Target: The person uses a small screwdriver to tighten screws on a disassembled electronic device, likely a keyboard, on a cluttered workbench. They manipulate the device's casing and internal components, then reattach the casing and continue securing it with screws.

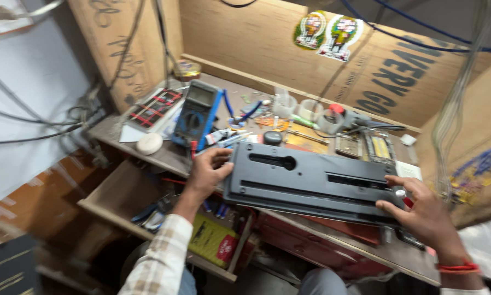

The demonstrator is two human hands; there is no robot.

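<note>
A long flat black plastic panel [311, 177] with slots lies across the wooden workbench [163, 155]. My left hand [207, 172] grips its left end, thumb on top. My right hand [420, 210] holds the panel's right end, fingers curled over the edge, with a small white-tipped thing between the fingertips. A red band circles my right wrist. My left sleeve is plaid.
A blue-cased multimeter [197, 112] stands behind the left hand, with a white round puck [148, 143], pens, tape rolls [311, 109] and small tools. An open drawer [125, 202] of tools sits below left. Plywood walls and hanging wires surround the bench.
</note>
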